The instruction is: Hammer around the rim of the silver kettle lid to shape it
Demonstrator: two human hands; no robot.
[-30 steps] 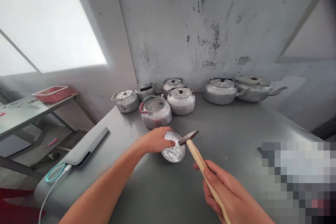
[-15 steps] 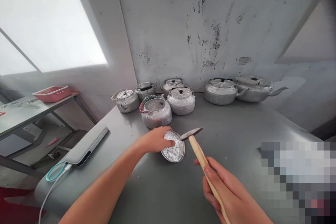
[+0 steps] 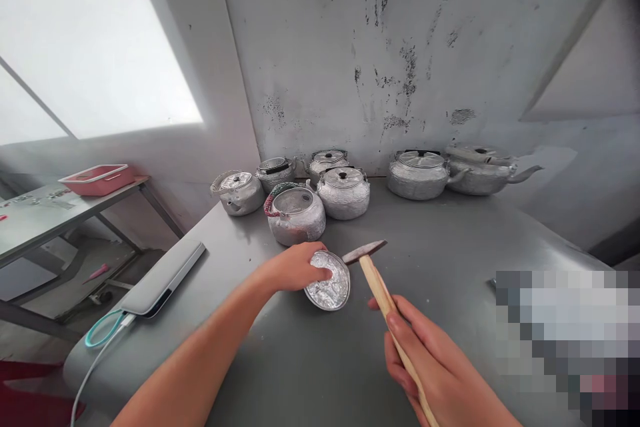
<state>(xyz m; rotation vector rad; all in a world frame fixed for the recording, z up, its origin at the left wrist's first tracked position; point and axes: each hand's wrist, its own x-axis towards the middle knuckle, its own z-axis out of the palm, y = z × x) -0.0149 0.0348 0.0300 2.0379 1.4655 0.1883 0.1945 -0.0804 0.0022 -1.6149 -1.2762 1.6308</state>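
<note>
Grey wall [image 3: 310, 33] with flaked black patches: fills the upper centre of the frame. Grey, smooth-topped table [image 3: 450, 240]: occupies the centre and lower frame. Grey side table [image 3: 25, 233]: left edge of the frame; carries a pink rectangular tub [image 3: 100, 183] with a white rim. Two silver metal kettles [image 3: 417, 183] stand right of centre, near the wall. Five silver metal kettles [image 3: 345, 203] stand left of centre; the front unit is open-topped, its handle wrapped in red and green. White, flat, rounded device [image 3: 165, 283]: lower left, a white cable plugged into its near end. Hammer [image 3: 376, 283] with pale wooden handle and dark metal head: right of lower centre. Right hand [image 3: 425, 353]: grip closed around the handle. Left hand [image 3: 303, 267]: grip pinched, thumb on the face of a round, silver, dimpled metal disc [image 3: 336, 290]. The disc sits tilted below frame centre; its right rim meets or nearly meets the hammer head; contact cannot be determined.
</note>
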